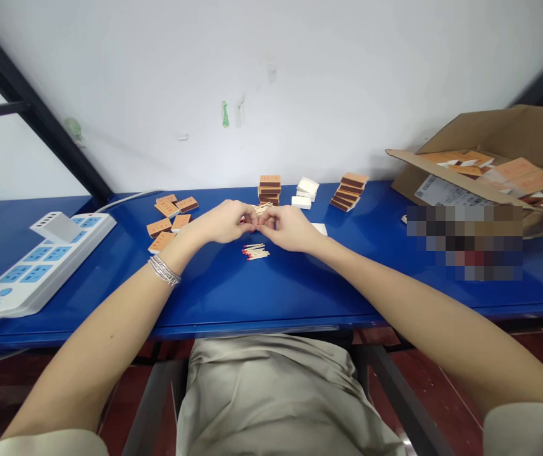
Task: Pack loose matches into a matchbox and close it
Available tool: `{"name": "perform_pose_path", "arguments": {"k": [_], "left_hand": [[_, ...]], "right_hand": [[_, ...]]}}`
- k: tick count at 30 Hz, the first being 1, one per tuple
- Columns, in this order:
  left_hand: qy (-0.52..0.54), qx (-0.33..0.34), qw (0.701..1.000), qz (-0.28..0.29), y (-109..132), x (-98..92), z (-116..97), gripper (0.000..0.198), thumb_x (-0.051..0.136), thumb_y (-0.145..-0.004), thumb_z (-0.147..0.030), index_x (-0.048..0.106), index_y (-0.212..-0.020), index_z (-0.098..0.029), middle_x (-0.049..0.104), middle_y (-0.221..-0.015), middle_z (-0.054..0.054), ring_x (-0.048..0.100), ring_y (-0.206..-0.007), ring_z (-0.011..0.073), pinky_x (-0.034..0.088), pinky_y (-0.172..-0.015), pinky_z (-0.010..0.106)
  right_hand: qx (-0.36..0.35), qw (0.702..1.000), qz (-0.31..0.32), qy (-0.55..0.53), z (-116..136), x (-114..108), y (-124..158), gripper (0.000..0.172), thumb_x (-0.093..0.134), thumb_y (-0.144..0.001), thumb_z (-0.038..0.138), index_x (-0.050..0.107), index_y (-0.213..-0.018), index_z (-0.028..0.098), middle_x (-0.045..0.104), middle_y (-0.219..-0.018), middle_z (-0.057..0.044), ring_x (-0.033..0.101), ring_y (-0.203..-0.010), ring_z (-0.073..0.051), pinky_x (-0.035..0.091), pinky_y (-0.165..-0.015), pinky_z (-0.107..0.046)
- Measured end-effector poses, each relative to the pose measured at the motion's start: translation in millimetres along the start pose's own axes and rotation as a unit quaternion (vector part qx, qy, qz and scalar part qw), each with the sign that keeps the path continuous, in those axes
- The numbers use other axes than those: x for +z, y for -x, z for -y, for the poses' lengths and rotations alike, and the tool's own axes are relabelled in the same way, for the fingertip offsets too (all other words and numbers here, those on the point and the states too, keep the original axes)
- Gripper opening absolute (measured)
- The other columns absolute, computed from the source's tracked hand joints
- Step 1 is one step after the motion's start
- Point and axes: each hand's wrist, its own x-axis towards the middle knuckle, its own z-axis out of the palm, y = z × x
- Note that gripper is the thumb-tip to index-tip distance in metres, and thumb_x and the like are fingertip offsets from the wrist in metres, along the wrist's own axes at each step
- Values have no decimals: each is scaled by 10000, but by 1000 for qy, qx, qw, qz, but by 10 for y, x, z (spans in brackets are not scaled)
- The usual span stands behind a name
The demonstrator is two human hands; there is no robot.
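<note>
My left hand [228,221] and my right hand [287,228] meet fingertip to fingertip above the blue table [300,285]. Both are curled in a pinch around a small bundle of matchsticks [262,208] that sticks out between them. Just below the hands, a small pile of red-tipped matches [255,251] lies on the table. A silver bracelet [164,270] circles my left wrist. Behind the hands stands a stack of orange-brown matchboxes [269,189].
Loose matchboxes [171,218] lie at the left, white inner trays [305,192] and a slanted matchbox stack [349,190] at the back right. A white-and-blue power strip [38,261] sits far left. An open cardboard box [494,164] of matchboxes lies at the right.
</note>
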Motion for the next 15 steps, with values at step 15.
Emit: {"name": "perform_pose_path", "arguments": {"k": [15], "left_hand": [[-19,-51,998,-15,2,10,243,197,578,-746,-251,703,-875,-171,683,-777,26,553,-642,135,408,-625,262]], "right_hand": [[-38,985,168,7,10,-113,10,108,604,-762,191,703,-793,161,664,-681,-1,528,-574,-96,382,-611,-239]]}}
